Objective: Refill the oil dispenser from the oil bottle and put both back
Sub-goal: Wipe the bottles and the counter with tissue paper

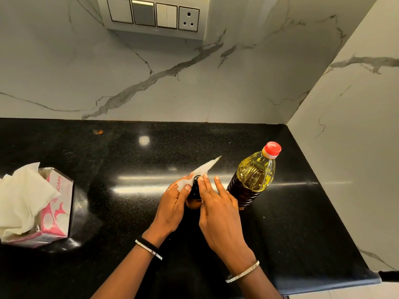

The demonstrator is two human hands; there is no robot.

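Oil dispenser (pixel 195 192): small, dark, upright on the black counter (pixel 129 212), caught between both hands. Dark cap on top; body mostly hidden by fingers.

Left hand (pixel 172 203) wraps the dispenser's left flank, thumb and fingers pinching a white tissue (pixel 200 170) against the neck. The free corner of the tissue points up and away past the fingertips. Right hand (pixel 218 210) lies along the right flank, fingers loosely extended, tips at the cap. How firmly it grips I cannot tell; it looks more like steadying than clamping.

Oil bottle (pixel 253 178): just beyond the right hand's knuckles, standing, red cap (pixel 272 148) on, oil about two-thirds up. Tissue box (pixel 43 208) well off to the left of the left hand, sheets spilling out.

Judgement: wiping the neck and cap, with the pouring seemingly finished since both caps are on. To do it well: keep the right hand bracing the body so the dispenser stays upright, run the tissue around the neck and down the sides, and fold it to a clean face before touching the cap. Oily glass will be slippery, so dry it before lifting.
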